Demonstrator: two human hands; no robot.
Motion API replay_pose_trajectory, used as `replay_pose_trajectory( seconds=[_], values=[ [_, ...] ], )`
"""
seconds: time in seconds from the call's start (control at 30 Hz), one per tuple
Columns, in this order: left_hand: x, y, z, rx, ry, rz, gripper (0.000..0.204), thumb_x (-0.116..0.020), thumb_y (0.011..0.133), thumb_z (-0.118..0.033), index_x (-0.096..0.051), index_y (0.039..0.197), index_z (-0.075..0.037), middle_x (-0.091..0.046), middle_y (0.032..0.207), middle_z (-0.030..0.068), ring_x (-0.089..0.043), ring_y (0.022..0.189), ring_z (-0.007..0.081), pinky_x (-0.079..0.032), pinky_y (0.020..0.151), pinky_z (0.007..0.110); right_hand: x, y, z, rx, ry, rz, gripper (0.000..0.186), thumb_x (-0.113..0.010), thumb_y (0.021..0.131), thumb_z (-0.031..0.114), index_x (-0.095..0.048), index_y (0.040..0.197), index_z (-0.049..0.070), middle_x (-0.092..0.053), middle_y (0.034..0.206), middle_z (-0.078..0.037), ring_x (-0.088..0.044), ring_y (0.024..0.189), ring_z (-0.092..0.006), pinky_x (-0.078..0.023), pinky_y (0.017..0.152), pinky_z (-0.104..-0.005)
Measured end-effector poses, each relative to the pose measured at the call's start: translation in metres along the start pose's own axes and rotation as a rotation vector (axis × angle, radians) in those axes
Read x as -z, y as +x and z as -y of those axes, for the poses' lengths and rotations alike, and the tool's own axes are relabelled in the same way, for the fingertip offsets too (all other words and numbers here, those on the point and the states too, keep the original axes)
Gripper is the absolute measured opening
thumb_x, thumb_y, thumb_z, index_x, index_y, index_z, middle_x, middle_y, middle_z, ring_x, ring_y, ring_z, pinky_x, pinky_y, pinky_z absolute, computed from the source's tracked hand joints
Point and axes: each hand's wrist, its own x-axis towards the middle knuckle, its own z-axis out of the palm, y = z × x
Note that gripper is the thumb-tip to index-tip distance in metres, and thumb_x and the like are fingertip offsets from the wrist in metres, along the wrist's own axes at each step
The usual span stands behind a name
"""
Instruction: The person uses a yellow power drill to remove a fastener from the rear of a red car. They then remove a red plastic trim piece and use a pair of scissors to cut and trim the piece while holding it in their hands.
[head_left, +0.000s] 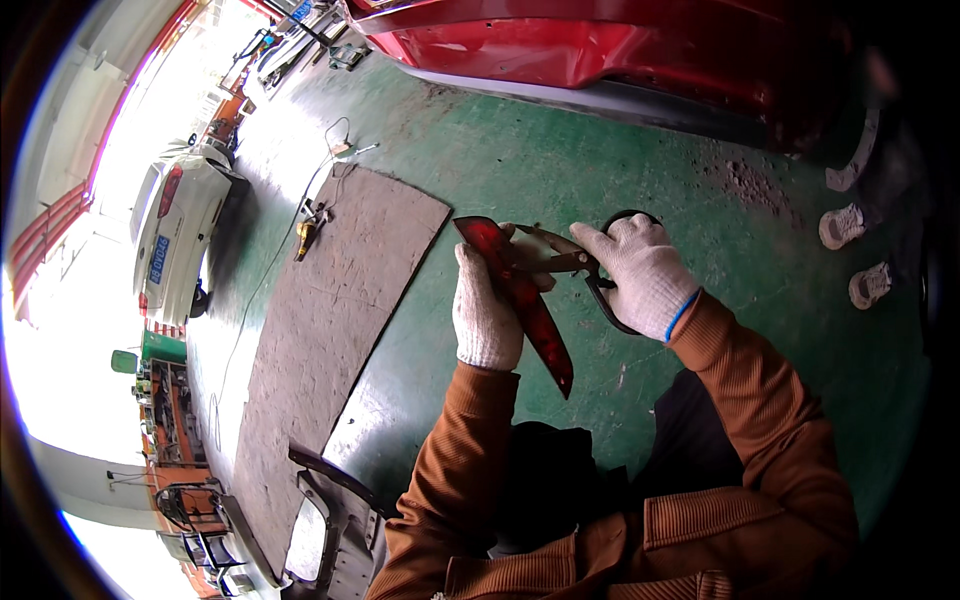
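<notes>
My left hand (pixel 485 312), in a white knitted glove, grips a long red car reflector lens (pixel 540 330) that tapers to a point at its lower end. In my right hand (pixel 648 270), gloved the same way with a blue cuff edge, I hold a pair of dark-handled scissors (pixel 562 262). The blades are spread apart and reach to the upper part of the lens, at its right side. Whether they touch the lens edge I cannot tell. Some fingers of my left hand are hidden behind the lens.
A flat brown board (pixel 330 290) lies on the green floor, with a yellow power tool (pixel 308 232) and its cable on it. A red car bumper (pixel 600 50) stands ahead. A white car (pixel 185 225) is at the left. Another person's shoes (pixel 843 226) show at right. Dark trim parts (pixel 335 475) lie lower left.
</notes>
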Motion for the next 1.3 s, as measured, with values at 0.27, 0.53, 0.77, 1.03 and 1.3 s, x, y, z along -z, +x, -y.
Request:
replay_pose_trajectory(
  seconds=[0.27,0.53,0.77,1.03,1.3],
  values=[
    [-0.006,-0.003,0.014,0.11,-0.014,0.03,0.07,-0.035,0.113,-0.063,-0.059,0.128,0.001,-0.072,0.095,0.0186,-0.067,0.071,0.0255,-0.057,0.066,0.04,-0.007,-0.003,0.009,-0.126,0.122,0.005,0.068,-0.083,0.086,0.023,-0.059,0.149,0.015,-0.069,0.117,-0.016,-0.064,0.113,-0.0355,-0.054,0.1,-0.0441],
    [0.0,-0.001,0.004,0.074,0.067,-0.001,0.071,-0.04,0.111,-0.065,-0.061,0.122,0.002,-0.072,0.089,0.0181,-0.065,0.065,0.0247,-0.056,0.062,0.039,0.007,0.003,0.011,-0.113,0.006,0.197,0.061,-0.079,0.091,0.023,-0.058,0.148,0.016,-0.07,0.119,-0.016,-0.064,0.116,-0.0358,-0.055,0.101,-0.0445],
    [0.002,0.003,0.013,0.128,0.088,-0.03,0.066,-0.039,0.112,-0.061,-0.063,0.116,0.0,-0.071,0.086,0.0178,-0.065,0.062,0.0254,-0.055,0.059,0.039,0.0,0.0,0.004,-0.119,0.019,0.201,0.057,-0.077,0.092,0.024,-0.061,0.146,0.017,-0.07,0.118,-0.017,-0.064,0.114,-0.0368,-0.053,0.102,-0.046],
    [0.0,-0.001,0.006,0.151,0.167,-0.043,0.068,-0.04,0.112,-0.062,-0.063,0.113,0.003,-0.071,0.084,0.0187,-0.065,0.06,0.0266,-0.055,0.058,0.038,0.001,-0.001,-0.004,-0.105,0.128,0.207,0.051,-0.075,0.091,0.023,-0.066,0.141,0.02,-0.071,0.119,-0.018,-0.065,0.114,-0.0381,-0.053,0.103,-0.0486],
    [0.003,-0.003,0.001,0.185,0.245,0.022,0.068,-0.039,0.112,-0.061,-0.063,0.112,0.003,-0.07,0.081,0.0179,-0.064,0.058,0.0249,-0.054,0.056,0.037,-0.001,0.002,-0.01,-0.141,0.032,0.19,0.056,-0.078,0.086,0.014,-0.068,0.141,0.023,-0.07,0.121,-0.015,-0.063,0.12,-0.036,-0.051,0.109,-0.0448]
  ],
)
